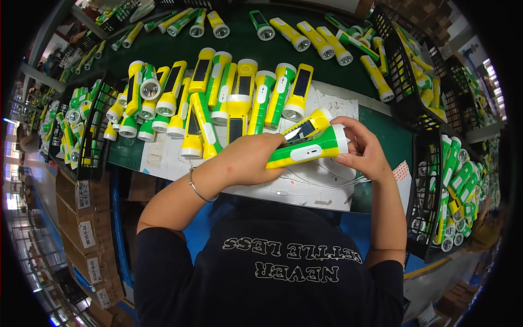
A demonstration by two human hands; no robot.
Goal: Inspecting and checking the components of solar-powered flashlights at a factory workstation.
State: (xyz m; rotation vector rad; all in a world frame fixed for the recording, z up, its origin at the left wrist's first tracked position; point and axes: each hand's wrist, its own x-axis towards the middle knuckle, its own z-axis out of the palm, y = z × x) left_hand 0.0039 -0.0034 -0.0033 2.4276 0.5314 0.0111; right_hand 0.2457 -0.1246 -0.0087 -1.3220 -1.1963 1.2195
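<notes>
A green and yellow flashlight (308,150) with a white head lies across both my hands, its side panel with switch and port facing up. My left hand (253,155) is closed round its tail end. At the white head, my right hand (366,148) grips the rim with thumb and fingers. Just behind it rests a yellow flashlight (306,128) with a dark panel, partly covered by the held one. White cables (313,184) run over the white board below my hands. Left of and beyond my hands, many yellow and green flashlights (207,103) lie in a pile.
Black crates (92,131) of flashlights stand at left, and another crate (425,185) stands at right. More flashlights (310,38) line the far side of the green table (239,41). Cardboard boxes (84,229) are stacked at lower left. A sheet of red stickers (401,172) lies by my right forearm.
</notes>
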